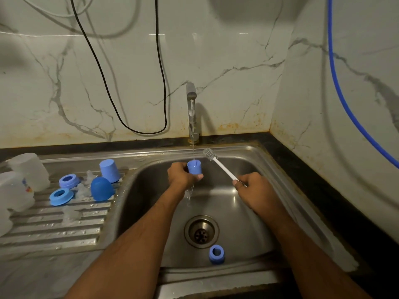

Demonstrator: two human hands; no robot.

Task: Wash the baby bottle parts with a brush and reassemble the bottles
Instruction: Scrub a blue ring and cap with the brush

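1. Your left hand (182, 174), at centre frame, has its fingers curled round a small blue plastic bottle cap (194, 166), open side up, held right under the thin stream of water from the steel tap (191, 108).
2. Your right hand (253, 186), just right of centre, has its fingers closed round the white handle of a bottle brush (222, 167); its grey bristle head points to the upper left, just beside the cap but apart from it.
3. Both hands are over the basin of the stainless steel sink (248, 223). A blue screw ring (216, 254) lies on the basin floor at lower centre, near the round drain (201, 231).
4. On the wet ribbed draining board (54, 225), at the left of the frame, stand two more blue caps (109, 170), one flat-topped and one domed, two blue rings (61, 196) and clear nipples (82, 190) between them.
5. Clear plastic bottles (29, 170) stand at the far left edge.
6. A dark counter (302, 173) rims the sink on the right, under the marble-patterned wall.
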